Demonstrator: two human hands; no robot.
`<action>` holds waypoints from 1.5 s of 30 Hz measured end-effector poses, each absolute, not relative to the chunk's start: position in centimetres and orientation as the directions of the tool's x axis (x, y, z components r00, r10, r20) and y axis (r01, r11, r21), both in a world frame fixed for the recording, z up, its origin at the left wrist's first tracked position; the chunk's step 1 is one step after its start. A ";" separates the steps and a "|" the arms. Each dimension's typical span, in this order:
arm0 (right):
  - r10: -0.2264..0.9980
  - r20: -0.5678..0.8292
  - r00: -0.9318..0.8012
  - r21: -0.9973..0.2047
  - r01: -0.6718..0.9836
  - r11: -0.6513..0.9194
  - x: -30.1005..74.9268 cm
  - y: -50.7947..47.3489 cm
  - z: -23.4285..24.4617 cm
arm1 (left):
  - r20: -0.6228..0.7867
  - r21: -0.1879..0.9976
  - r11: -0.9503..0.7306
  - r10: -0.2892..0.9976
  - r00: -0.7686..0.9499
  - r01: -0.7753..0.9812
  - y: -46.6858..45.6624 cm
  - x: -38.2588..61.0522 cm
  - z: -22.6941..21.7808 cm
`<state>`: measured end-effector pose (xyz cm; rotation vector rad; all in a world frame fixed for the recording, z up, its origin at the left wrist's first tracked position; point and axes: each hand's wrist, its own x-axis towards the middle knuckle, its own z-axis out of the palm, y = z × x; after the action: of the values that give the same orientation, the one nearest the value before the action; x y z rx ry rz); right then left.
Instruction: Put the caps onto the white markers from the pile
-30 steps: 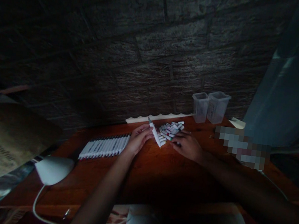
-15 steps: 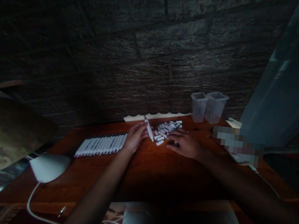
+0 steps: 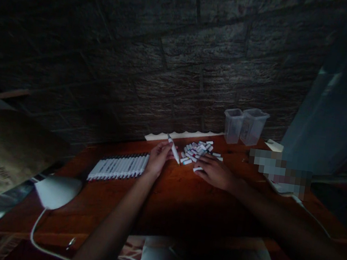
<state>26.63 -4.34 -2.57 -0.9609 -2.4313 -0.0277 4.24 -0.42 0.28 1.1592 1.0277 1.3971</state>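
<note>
In the head view my left hand (image 3: 158, 158) is closed around a white marker (image 3: 174, 150), which is tilted with its uncapped tip pointing down and right. My right hand (image 3: 214, 171) is over the right side of a pile of small white marker caps (image 3: 191, 153), some with coloured bands. Between its thumb and forefinger shows one white cap (image 3: 197, 169); the other fingers stretch across the pile and partly hide it. Left of my left hand lies a neat row of white markers (image 3: 117, 167), side by side.
Two clear plastic containers (image 3: 233, 127) stand at the back against the brick wall (image 3: 181, 71). A white lamp-like object (image 3: 58, 191) with a cable is at the left on the wooden table (image 3: 163, 205). A blurred-out item (image 3: 278, 173) lies at the right, and a brown paper bag (image 3: 3, 159) is far left.
One cap from the pile's near edge has moved right and is now at my right thumb and forefinger. My left hand still holds the marker. The view has shifted slightly.
</note>
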 end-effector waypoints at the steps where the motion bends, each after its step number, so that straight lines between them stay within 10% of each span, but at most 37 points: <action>1: 0.635 0.476 -0.608 -0.176 0.642 0.747 26.7 -4.4 -2.5 | 0.133 0.976 -0.135 0.991 -0.021 -0.172 -0.4 4.3 0.3; 26: 0.821 0.538 -0.190 -0.672 0.492 0.554 29.1 -3.3 -1.7 | 0.163 0.922 -0.103 0.978 0.131 -0.373 -0.7 4.2 0.7; 45: 0.847 0.502 -0.178 -0.664 0.548 0.509 29.7 -2.9 -3.2 | 0.167 0.939 -0.107 0.973 0.162 -0.325 -0.2 4.1 -1.0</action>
<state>29.69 -2.94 -3.15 -1.1564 -1.8589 0.4209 4.15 -0.23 -1.02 1.1497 0.7678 1.3029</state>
